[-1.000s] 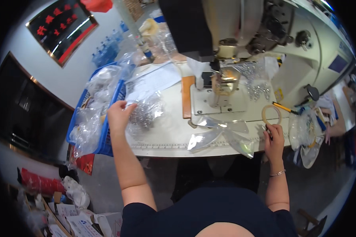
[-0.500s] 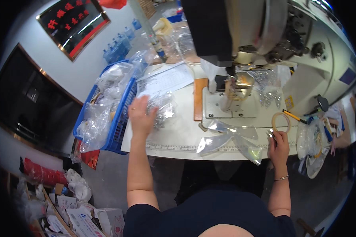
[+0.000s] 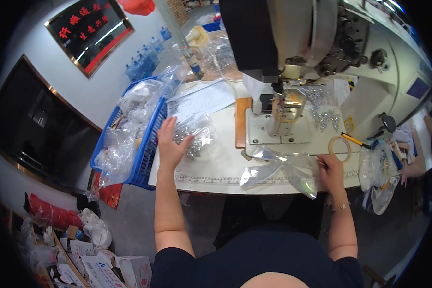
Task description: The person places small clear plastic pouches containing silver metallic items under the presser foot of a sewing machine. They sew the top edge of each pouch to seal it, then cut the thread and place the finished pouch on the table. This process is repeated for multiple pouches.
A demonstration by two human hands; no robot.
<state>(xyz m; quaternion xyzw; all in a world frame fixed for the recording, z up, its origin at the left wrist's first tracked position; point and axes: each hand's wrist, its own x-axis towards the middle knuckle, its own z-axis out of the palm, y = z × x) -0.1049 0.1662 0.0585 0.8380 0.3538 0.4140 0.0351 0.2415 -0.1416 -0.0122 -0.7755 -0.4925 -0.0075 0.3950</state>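
Observation:
My left hand (image 3: 172, 146) is open, its fingers spread, beside a clear plastic bag (image 3: 197, 137) with small shiny pieces in it, on the left part of the table. My right hand (image 3: 332, 173) is closed near the table's front edge, fingers curled; what they hold, if anything, is hidden. It is at the right end of some clear, glossy plastic pieces (image 3: 281, 168) lying in front of the sewing machine (image 3: 288, 108). A yellowish tape roll (image 3: 340, 149) lies just beyond that hand.
A blue basket (image 3: 146, 156) filled with clear plastic stands at the table's left. Paper sheets (image 3: 206, 100) lie behind the bag. A wooden strip (image 3: 240, 122) sits beside the machine plate. At right are a yellow cutter (image 3: 356, 141) and a bundle of clear plastic (image 3: 377, 165).
My right hand has moved left, away from the tape roll, to the edge of the clear plastic pieces. My left hand has shifted slightly, staying beside the bag.

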